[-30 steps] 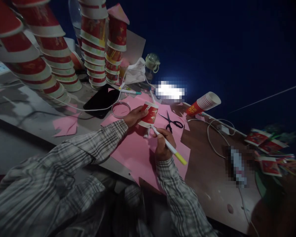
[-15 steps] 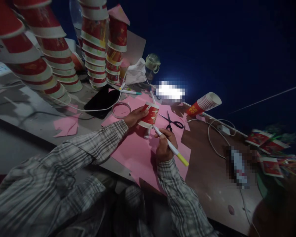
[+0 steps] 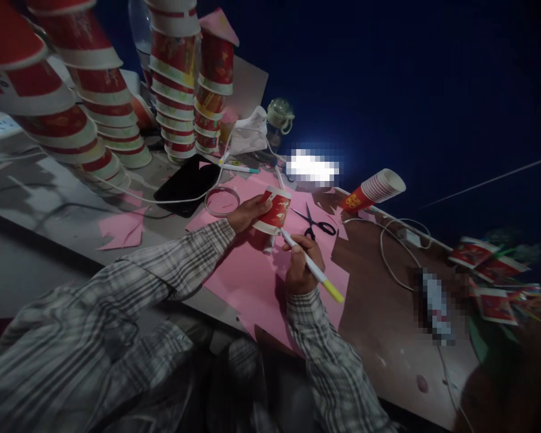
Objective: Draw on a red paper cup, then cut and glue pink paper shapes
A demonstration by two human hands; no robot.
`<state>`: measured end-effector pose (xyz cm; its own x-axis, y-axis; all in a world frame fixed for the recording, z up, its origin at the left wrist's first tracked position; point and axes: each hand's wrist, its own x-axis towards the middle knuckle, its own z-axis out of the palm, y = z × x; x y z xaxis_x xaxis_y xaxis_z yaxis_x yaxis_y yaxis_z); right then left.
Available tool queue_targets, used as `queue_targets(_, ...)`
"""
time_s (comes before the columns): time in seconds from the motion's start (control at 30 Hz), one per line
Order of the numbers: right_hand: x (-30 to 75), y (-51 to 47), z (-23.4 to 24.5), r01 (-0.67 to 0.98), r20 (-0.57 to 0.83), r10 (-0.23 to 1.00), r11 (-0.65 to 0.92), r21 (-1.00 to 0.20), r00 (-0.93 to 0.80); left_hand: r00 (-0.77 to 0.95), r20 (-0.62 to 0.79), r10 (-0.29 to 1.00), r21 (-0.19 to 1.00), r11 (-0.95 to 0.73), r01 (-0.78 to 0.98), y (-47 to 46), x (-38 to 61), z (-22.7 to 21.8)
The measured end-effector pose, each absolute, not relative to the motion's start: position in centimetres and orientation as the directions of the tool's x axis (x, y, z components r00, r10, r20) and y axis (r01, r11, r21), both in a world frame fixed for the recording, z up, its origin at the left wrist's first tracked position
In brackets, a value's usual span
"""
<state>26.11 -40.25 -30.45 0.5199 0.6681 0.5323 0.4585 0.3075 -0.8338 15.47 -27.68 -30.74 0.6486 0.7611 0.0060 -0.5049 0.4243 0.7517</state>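
Observation:
My left hand (image 3: 249, 211) grips a red and white paper cup (image 3: 275, 210) standing upside down on a sheet of pink paper (image 3: 252, 276). Its fingers wrap the cup's side. My right hand (image 3: 300, 266) is closed on a white marker with a yellow cap (image 3: 313, 269), held like a pen. The marker's tip touches the cup's lower rim on the pink sheet. Black scissors (image 3: 315, 222) lie on the paper just beyond the cup.
Tall stacks of red paper cups (image 3: 94, 90) stand at the back left, a lying stack (image 3: 374, 187) at the right. A dark phone (image 3: 187, 180), a tape ring (image 3: 221, 200), white cables (image 3: 388, 252) and cut cup pieces (image 3: 491, 276) lie around.
None of the objects has moved. My right hand with the marker has shifted only very slightly beside the cup.

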Motion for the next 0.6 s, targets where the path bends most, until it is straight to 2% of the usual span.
queue_targets(0.23,26.35,-40.39,-30.43,0.463,0.558,0.697,0.352,-0.813,0.451,0.637,-0.01,0.771,0.74,0.435,-0.514,-27.88,15.44,-30.22)
queue_targets(0.47,26.35,-40.4,-30.58,0.434,0.517,0.697,0.316,-0.844,0.497,0.645,-0.009,0.764,0.748,0.433,-0.502,-27.54,15.39,-30.48)
queue_targets(0.6,26.46,-40.41,-30.92,0.393,0.517,0.709,0.353,-0.849,0.479,0.646,-0.001,0.763,0.741,0.434,-0.512,-27.47,15.36,-30.68)
